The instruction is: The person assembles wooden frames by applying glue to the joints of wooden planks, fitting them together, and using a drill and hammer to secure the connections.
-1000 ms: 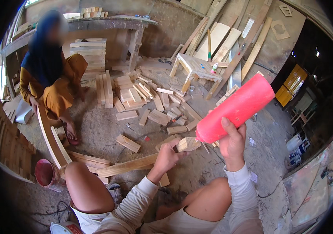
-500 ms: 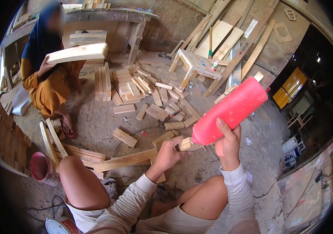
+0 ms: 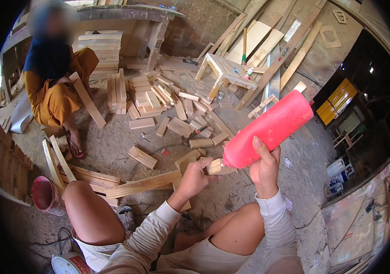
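My right hand (image 3: 264,166) is wrapped round a red plastic squeeze bottle (image 3: 270,130), tilted with its nozzle down to the left. The nozzle touches or almost touches the end of a wooden piece (image 3: 215,167), which my left hand (image 3: 194,179) grips just behind that end. A long wooden strip (image 3: 144,184) lines up behind my left hand; whether it is the same piece is hidden by the hand. At the far left a crouching person (image 3: 53,86) holds a flat board (image 3: 87,101) slanting down to the floor.
Many short wood blocks (image 3: 151,98) lie heaped mid-floor, with a hammer-like tool (image 3: 197,131) among them. Beyond stands a small wooden stool (image 3: 226,71). A red bucket (image 3: 46,194) sits by my left knee, a white tub (image 3: 69,264) below it. Planks (image 3: 268,45) lean at the back.
The other person has lowered the board from a raised, level hold to a downward slant. My hands keep nearly the same pose, with the bottle's nozzle at the wood's end; the view shifts slightly.
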The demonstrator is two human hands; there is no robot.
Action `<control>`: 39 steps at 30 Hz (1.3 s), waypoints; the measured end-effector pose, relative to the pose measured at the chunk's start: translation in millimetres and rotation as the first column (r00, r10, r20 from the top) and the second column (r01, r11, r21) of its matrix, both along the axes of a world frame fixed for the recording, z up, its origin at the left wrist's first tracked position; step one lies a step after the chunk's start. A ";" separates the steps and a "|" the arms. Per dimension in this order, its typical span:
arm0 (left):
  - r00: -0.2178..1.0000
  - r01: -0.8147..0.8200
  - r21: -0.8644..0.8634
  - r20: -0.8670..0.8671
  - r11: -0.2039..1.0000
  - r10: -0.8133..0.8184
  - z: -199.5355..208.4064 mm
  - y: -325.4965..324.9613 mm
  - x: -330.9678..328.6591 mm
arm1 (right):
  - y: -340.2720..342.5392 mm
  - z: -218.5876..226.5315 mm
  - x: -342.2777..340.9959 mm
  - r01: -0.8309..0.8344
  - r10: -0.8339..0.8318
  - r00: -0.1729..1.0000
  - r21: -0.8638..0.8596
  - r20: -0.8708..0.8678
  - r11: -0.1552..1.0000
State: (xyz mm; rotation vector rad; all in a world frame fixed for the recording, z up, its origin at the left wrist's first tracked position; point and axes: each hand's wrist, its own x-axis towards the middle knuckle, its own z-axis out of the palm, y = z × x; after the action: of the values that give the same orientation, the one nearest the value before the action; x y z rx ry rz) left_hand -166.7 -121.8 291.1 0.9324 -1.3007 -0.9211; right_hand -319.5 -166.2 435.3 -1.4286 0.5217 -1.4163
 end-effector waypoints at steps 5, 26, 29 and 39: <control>0.996 0.030 0.070 -0.086 0.997 -0.024 10.7 6.9 0.9 | 4.9 5.3 3.8 0.009 -0.010 0.998 0.016 0.061 1.000; 0.931 0.078 0.131 -0.363 0.988 -0.025 -7.9 -3.0 13.1 | -46.9 -11.1 -44.2 0.082 -0.076 0.967 0.014 -0.242 0.997; 0.923 -0.012 0.157 -0.379 0.987 0.072 -27.5 -9.3 30.4 | -88.8 -43.1 -69.8 -0.048 0.114 0.821 0.131 -0.559 0.990; 0.933 -0.161 0.453 -0.219 0.877 0.284 -83.4 -18.5 55.0 | -185.3 -337.2 -165.9 -0.192 -0.209 -0.826 -0.087 -0.524 0.978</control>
State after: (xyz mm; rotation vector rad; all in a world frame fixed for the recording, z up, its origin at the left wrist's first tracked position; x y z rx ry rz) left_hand -111.7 -140.3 207.7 1.2152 -0.7364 -1.1314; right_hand -485.4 -351.5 98.1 -2.6729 1.6971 1.2895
